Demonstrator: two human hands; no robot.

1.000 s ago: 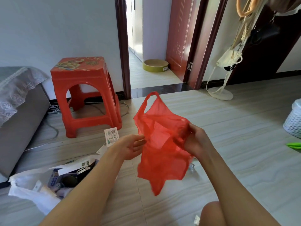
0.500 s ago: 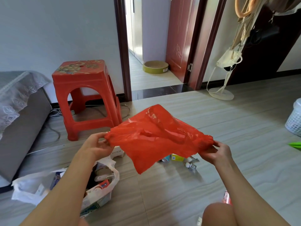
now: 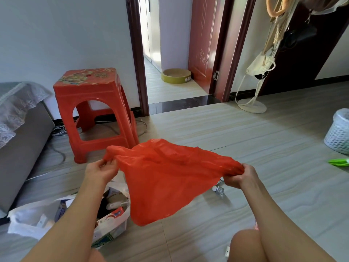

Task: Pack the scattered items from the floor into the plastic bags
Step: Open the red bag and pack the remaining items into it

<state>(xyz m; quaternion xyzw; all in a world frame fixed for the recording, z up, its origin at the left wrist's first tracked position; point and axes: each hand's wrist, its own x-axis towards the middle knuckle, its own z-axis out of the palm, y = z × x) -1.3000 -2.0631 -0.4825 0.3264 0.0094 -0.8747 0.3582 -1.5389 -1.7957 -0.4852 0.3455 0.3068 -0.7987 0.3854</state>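
From the head camera, the person's 2 hands hold a red plastic bag (image 3: 170, 178) stretched out in the air above the floor (image 3: 264, 148), in front of the knees. The left hand (image 3: 100, 170) pinches one bunched end of the bag near a handle loop, fingers curled around the plastic; the right hand (image 3: 238, 176) clenches the opposite gathered end. The body of the bag sags between them and hangs down to a loose point. Below the left forearm, a white plastic bag (image 3: 37, 218) lies open on the floor with boxes and small packages (image 3: 113, 214) inside. Just beside the right hand, partly hidden by the red bag, a small clear item (image 3: 219, 190) lies on the floor; what it is cannot be told. A red plastic stool (image 3: 94, 103) stands behind, near a grey sofa (image 3: 20, 140) with a lace cover. At the right edge stand a white mesh basket (image 3: 338, 135) and a green object (image 3: 339, 162).
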